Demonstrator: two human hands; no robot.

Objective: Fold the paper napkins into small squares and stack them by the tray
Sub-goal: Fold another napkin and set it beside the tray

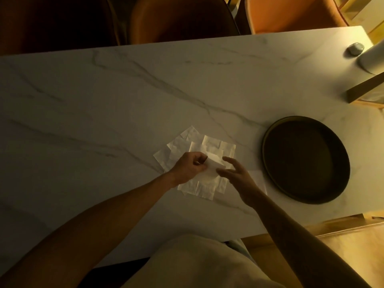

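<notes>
Several white paper napkins point(185, 145) lie unfolded and overlapping on the marble table point(104, 96), left of a round dark tray point(268, 142). My left hand point(190, 166) pinches a small folded napkin point(214, 163) held just above the pile. To the right of that folded piece, my right hand point(236, 175) hovers with fingers spread, its fingertips close to the piece; I cannot tell whether they touch it. A pale folded napkin point(259, 179) lies flat between my right wrist and the tray, partly hidden by my arm.
Brown and orange chairs point(182, 17) stand along the table's far edge. At the far right corner sit a small grey object point(356, 48), a white cylinder point(372, 59) and a wooden-edged item point(365, 90). The near table edge runs by my lap.
</notes>
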